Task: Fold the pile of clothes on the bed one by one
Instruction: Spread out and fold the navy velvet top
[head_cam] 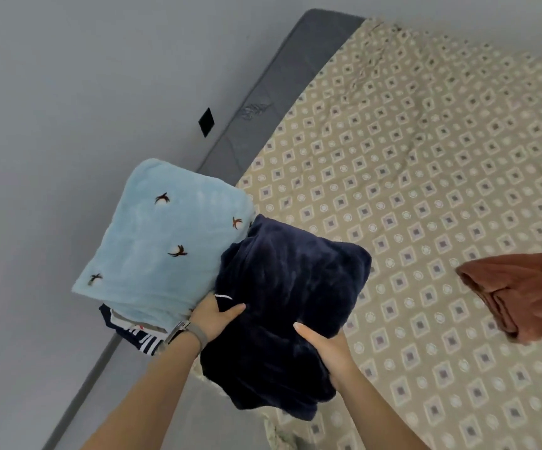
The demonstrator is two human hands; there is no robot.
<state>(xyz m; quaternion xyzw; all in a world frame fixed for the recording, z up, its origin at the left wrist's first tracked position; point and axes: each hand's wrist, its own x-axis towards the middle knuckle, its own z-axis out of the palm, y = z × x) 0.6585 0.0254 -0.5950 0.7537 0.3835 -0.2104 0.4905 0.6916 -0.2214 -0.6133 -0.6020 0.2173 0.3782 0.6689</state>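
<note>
Both hands (219, 319) (324, 344) gripping folded navy garment (289, 287), beside folded stack (162, 238) on bed (425, 190)

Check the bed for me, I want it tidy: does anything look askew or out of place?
Yes. The patterned sheet has pulled off the far corner, baring the grey mattress. A rust-brown garment lies crumpled, unfolded, at the right edge.

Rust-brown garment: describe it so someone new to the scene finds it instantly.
Start from the patterned beige bedsheet and follow it to the right edge of the view. The rust-brown garment lies there crumpled and alone, untouched, unlike the folded navy fleece held in both hands and the light blue folded piece.
</note>
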